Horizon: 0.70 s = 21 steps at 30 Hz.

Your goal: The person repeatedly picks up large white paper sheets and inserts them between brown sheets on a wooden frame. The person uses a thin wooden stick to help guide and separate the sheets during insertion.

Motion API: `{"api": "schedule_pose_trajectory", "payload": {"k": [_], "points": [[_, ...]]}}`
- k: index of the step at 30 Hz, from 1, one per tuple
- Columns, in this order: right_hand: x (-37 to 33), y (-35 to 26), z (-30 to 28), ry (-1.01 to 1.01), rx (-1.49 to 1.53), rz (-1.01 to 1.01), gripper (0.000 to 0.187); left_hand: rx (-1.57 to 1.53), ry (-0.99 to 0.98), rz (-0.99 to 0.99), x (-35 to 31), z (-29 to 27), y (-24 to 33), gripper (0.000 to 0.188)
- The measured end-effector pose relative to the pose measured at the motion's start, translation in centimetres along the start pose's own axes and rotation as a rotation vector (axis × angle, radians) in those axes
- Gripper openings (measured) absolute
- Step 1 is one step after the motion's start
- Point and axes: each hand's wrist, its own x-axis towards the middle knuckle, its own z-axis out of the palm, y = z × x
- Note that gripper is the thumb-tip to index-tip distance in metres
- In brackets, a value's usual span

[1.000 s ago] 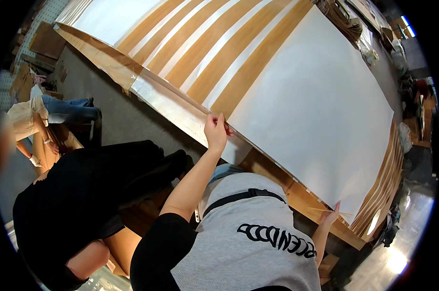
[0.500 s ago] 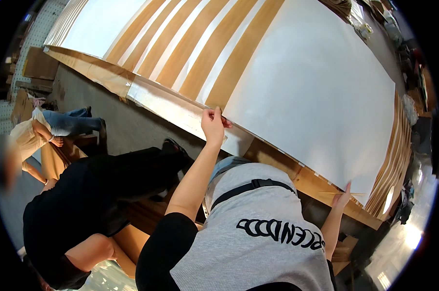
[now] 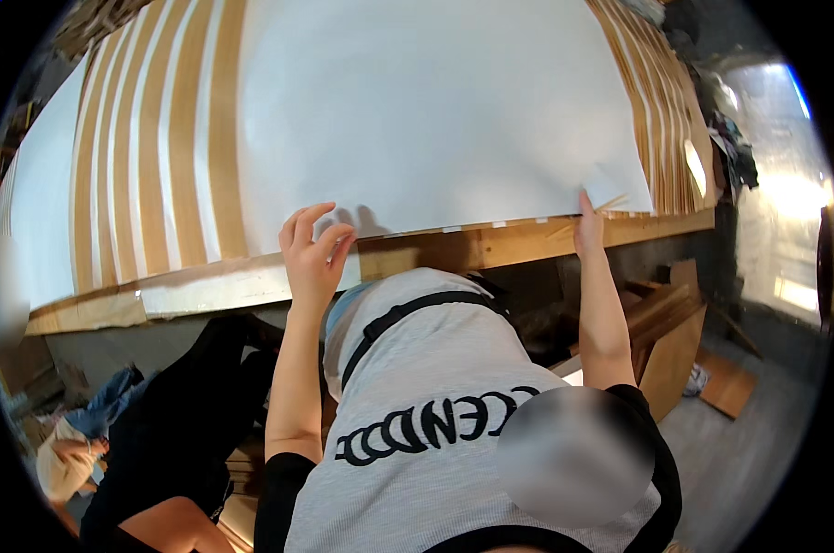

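Note:
A large white sheet [image 3: 435,111] lies over the long table, with its near edge toward me. My left hand [image 3: 315,249] hovers at this edge, fingers curled but apart, nothing visible in them. My right hand [image 3: 589,226] is at the sheet's near right corner, closed around a thin, pale wooden stick [image 3: 612,201] that pokes out to its right. A small whitish patch [image 3: 605,182] shows on the sheet beside those fingers; what it is I cannot tell. Brown strips [image 3: 223,138] alternate with white ones left of the sheet.
The table's wooden edge [image 3: 527,241] runs in front of me. More layered brown and white edges [image 3: 661,120] fan out at the right. A person in black [image 3: 172,442] bends at the lower left, another person beyond. Brown boards [image 3: 675,355] stand below the table's right end.
My view has swung, so the table edge runs nearly level. My left hand has let go of the edge by the brown strip, moved right along it and opened. The right hand stays near the corner.

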Motion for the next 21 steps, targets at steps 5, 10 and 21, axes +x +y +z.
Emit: {"api": "schedule_pose_trajectory", "payload": {"k": [5, 10, 21], "points": [[1.3, 2.0, -1.7, -0.049, 0.01, -0.06, 0.053, -0.003, -0.147, 0.014, -0.4, 2.5, -0.8, 0.016], [0.6, 1.7, -1.1, -0.007, -0.053, -0.121, 0.053, -0.015, -0.155, 0.01, -0.5, 3.1, -1.0, 0.015], [-0.2, -1.4, -2.7, -0.123, -0.16, 0.089, 0.053, 0.024, -0.211, -0.007, -0.3, 3.8, 0.0, 0.018]]}}
